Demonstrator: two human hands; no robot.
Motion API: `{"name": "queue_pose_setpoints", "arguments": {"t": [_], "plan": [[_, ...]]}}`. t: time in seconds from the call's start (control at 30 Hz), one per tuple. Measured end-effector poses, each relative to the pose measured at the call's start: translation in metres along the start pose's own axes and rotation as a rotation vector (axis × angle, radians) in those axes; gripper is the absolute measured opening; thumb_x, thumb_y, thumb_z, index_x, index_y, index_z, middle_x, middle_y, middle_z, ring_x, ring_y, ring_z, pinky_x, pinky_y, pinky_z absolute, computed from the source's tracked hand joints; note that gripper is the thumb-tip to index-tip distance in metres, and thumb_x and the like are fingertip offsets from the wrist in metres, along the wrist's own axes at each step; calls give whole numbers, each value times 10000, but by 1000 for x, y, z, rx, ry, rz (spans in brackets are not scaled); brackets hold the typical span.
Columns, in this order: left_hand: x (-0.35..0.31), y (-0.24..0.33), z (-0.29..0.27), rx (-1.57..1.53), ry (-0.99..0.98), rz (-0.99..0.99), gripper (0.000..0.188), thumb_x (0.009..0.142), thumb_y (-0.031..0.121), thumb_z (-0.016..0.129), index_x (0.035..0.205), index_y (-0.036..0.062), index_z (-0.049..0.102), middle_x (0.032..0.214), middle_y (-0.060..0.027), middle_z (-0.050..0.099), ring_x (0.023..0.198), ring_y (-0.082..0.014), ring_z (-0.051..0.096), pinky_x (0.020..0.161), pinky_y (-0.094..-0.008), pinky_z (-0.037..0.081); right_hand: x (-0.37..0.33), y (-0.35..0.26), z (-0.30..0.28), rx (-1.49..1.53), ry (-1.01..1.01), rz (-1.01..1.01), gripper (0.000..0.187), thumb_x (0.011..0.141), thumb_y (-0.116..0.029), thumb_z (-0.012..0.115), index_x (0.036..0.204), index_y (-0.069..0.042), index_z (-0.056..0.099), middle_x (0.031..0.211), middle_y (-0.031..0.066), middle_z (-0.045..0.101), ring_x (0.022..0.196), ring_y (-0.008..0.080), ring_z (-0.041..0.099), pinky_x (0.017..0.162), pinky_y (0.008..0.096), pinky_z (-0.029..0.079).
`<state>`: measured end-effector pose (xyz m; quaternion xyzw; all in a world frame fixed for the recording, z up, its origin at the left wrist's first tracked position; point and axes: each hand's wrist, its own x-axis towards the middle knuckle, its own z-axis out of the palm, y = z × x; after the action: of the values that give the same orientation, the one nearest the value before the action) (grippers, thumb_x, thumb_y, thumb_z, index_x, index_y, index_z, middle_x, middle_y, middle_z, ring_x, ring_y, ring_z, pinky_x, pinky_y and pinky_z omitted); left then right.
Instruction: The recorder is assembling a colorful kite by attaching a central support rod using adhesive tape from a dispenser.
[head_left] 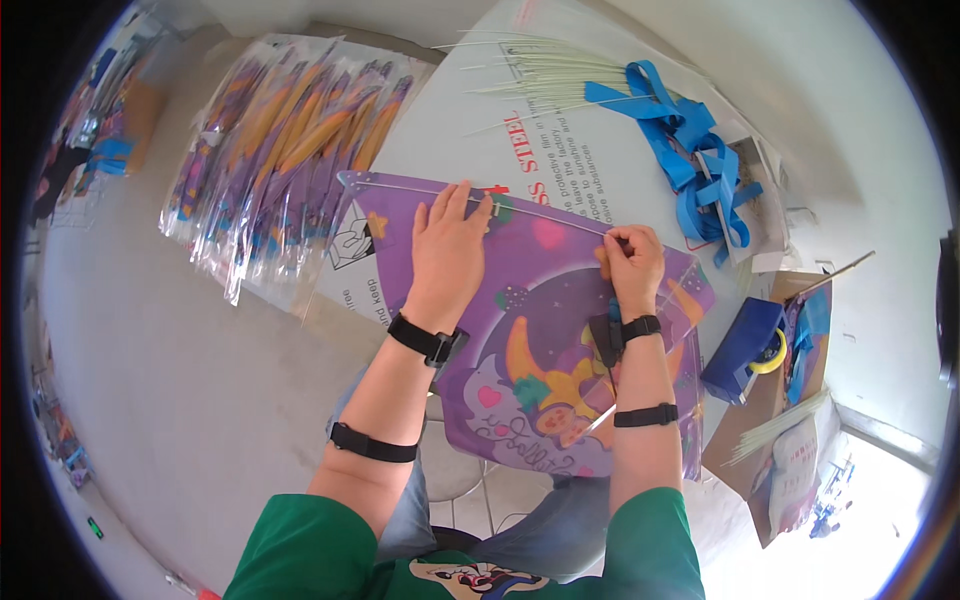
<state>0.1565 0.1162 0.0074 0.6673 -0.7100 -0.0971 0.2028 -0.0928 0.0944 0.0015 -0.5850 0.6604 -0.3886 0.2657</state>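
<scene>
A purple kite sail (pixel 560 240) printed with moons, stars and a cartoon animal lies spread over the near edge of the table. Along its far edge runs a thin pale rod (pixel 545 214). My left hand (pixel 448 255) rests on the sail, fingers stretched out over that edge and the rod. Farther right, my right hand (pixel 635 270) is closed in a pinch at the same edge, where the rod reaches its fingers; the fingertips partly hide what they grip. A small dark piece (pixel 606 335) shows beside my right wrist.
Bagged purple and orange kites (pixel 290 150) are piled at the left. Pale thin rods (pixel 560 70) and blue ribbon (pixel 690 140) lie at the back, near an open box (pixel 765 205). A blue tape dispenser (pixel 745 345) and a cardboard box (pixel 735 440) stand at the right.
</scene>
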Motion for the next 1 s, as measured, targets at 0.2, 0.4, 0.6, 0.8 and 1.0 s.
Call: {"name": "queue_pose_setpoints", "arguments": {"t": [0.2, 0.4, 0.6, 0.8, 1.0], "plan": [[0, -3, -4, 2, -34, -16, 366, 875, 74, 522, 1227, 146, 593, 1366, -94, 469, 1293, -254, 405, 1056, -468, 319, 4, 7, -1, -105, 11, -62, 118, 758, 2, 670, 864, -48, 659, 863, 35, 615, 626, 110, 573, 590, 248, 465], [7, 13, 1, 68, -130, 39, 393, 871, 134, 539, 1263, 134, 556, 1371, -103, 463, 1295, -253, 402, 1047, -475, 327, -6, 13, -67, 352, 214, 148, 171, 835, 11, 615, 1000, -30, 632, 894, -9, 615, 722, 53, 539, 659, 197, 449], [3, -10, -4, 108, -140, 58, 408, 883, 161, 544, 1291, 163, 532, 1389, -84, 447, 1293, -257, 405, 1029, -478, 351, -82, 8, -161, 201, 530, 210, 126, 852, -23, 640, 978, -22, 640, 797, -23, 595, 689, 39, 533, 629, 178, 440], [3, 1, 0, 133, -137, 83, 377, 927, 169, 509, 1304, 162, 522, 1406, -88, 426, 1318, -258, 379, 1046, -489, 340, -158, 77, -264, -472, 723, 314, 138, 851, -130, 653, 964, -54, 676, 836, 42, 600, 732, 133, 583, 678, 265, 476], [3, -5, 0, 131, -137, 84, 375, 934, 172, 507, 1308, 167, 525, 1410, -86, 424, 1324, -260, 374, 1051, -486, 336, -157, 82, -264, -507, 527, 367, 210, 863, -231, 639, 1012, -89, 685, 851, 105, 597, 771, 214, 597, 725, 319, 479]]}}
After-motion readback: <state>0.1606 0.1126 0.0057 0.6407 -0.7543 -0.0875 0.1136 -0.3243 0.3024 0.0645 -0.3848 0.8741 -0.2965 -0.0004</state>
